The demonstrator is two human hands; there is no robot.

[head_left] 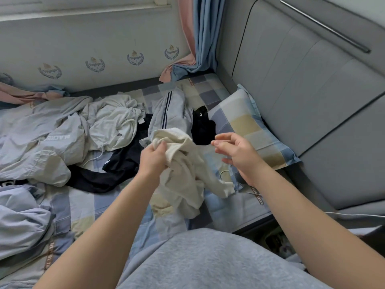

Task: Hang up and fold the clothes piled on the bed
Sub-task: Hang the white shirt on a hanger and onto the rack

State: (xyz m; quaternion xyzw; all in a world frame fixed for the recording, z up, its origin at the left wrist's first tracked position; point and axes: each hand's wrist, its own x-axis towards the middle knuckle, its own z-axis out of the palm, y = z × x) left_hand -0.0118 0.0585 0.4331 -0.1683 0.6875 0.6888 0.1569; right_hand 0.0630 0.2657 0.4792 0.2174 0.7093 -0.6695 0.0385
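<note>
your left hand (pixel 154 157) gripped the cream garment (pixel 183 176), bunched just beside the pillow (pixel 245 122); your right hand (pixel 235 155) pinched its edge, over that pillow's near side.

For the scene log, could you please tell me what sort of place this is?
Most likely a bedroom: a checked bed sheet strewn with clothes, a matching pillow against a padded grey headboard, and pink-and-blue curtains.

2 bare forearms (pixel 98 232), grey heathered top (pixel 208 261)
</note>
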